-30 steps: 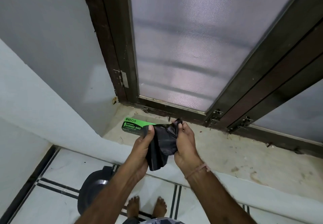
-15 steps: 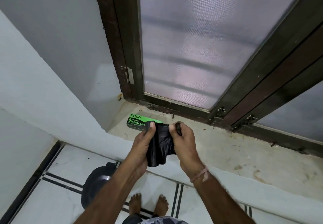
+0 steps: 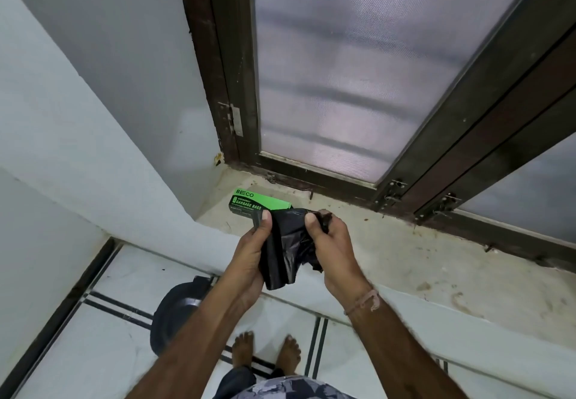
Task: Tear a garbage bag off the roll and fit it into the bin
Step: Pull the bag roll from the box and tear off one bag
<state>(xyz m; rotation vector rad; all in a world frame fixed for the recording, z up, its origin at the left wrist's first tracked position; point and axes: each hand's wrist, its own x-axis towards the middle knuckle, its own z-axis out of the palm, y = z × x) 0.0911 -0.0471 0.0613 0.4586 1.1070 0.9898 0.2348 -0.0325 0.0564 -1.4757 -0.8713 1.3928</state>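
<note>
A crumpled black garbage bag [image 3: 285, 250] hangs between my two hands above the window ledge. My left hand [image 3: 249, 252] grips its left side with the thumb on top. My right hand [image 3: 335, 249] pinches the upper right part of the bag. Just behind my left thumb lies the green and black garbage bag box [image 3: 252, 205] on the ledge. The dark round bin [image 3: 174, 311] stands on the floor below, partly hidden by my left forearm.
The stained stone ledge [image 3: 420, 261] runs to the right under a dark-framed window with frosted glass [image 3: 358, 71]. A white wall [image 3: 78, 118] closes the left side. My bare feet [image 3: 265, 352] stand on the white tiled floor beside the bin.
My hands have stayed on the bag and shifted their hold slightly, the right thumb now on top. The bag hangs a little longer between them. The view has moved slightly.
</note>
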